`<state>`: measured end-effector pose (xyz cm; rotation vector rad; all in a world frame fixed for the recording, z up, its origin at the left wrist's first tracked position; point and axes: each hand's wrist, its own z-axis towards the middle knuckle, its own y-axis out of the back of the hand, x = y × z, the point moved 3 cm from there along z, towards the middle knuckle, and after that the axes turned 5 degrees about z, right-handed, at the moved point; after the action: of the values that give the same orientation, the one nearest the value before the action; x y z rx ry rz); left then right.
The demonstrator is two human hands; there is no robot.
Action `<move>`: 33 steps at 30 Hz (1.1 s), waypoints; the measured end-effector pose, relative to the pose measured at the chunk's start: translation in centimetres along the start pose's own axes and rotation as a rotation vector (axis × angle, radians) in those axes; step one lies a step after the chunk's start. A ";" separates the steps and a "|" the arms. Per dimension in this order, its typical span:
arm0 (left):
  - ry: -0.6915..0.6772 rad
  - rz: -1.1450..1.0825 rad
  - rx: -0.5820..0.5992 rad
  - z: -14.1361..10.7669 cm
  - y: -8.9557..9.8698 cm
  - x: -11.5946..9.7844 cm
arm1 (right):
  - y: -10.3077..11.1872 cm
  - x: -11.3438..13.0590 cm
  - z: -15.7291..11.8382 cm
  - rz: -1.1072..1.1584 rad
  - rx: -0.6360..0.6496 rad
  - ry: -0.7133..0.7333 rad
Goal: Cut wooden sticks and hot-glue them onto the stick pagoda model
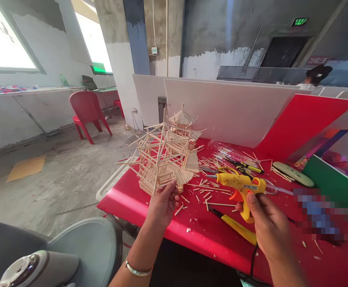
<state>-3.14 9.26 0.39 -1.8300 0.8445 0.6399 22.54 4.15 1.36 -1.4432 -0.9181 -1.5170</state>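
My left hand point(164, 201) has its thumb and fingers pinched on the lower front edge of a wooden stick frame point(158, 159), an open lattice with a peaked top. Behind the frame stands a stick pavilion point(182, 118) with a slatted, pointed roof. My right hand point(266, 217) is wrapped round the handle of a yellow glue gun point(241, 183), whose nozzle points left, toward the frame, apart from it. A yellow utility knife point(238, 229) lies below the glue gun. Loose wooden sticks point(205, 189) are scattered between the frame and the glue gun.
The red table point(203, 243) also holds pliers point(244, 167) and a green oval object point(293, 174). White boards point(221, 111) stand along its back. A grey stool point(87, 251) with a white cup point(42, 269) is at lower left. A person point(315, 77) is far back right.
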 end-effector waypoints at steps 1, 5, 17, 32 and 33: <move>-0.003 0.004 -0.001 0.1 0.0 0.1 | -0.1 0.0 0.0 -0.006 0.009 0.002; -0.023 0.028 -0.006 0.2 -0.1 0.2 | -0.6 0.6 -0.3 -0.038 0.008 0.006; -0.096 0.094 -0.074 0.5 -0.2 0.2 | -1.5 0.1 -0.5 -0.057 0.090 -0.057; -0.112 0.084 -0.126 0.2 -0.5 0.3 | -1.8 -0.2 -0.6 -0.080 0.111 -0.054; -0.117 0.077 -0.139 0.1 -0.6 0.4 | -1.8 0.0 -0.6 -0.087 0.109 -0.049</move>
<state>-2.43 9.42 0.40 -1.8705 0.8129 0.8654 20.60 4.30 1.37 -1.3832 -1.0891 -1.4765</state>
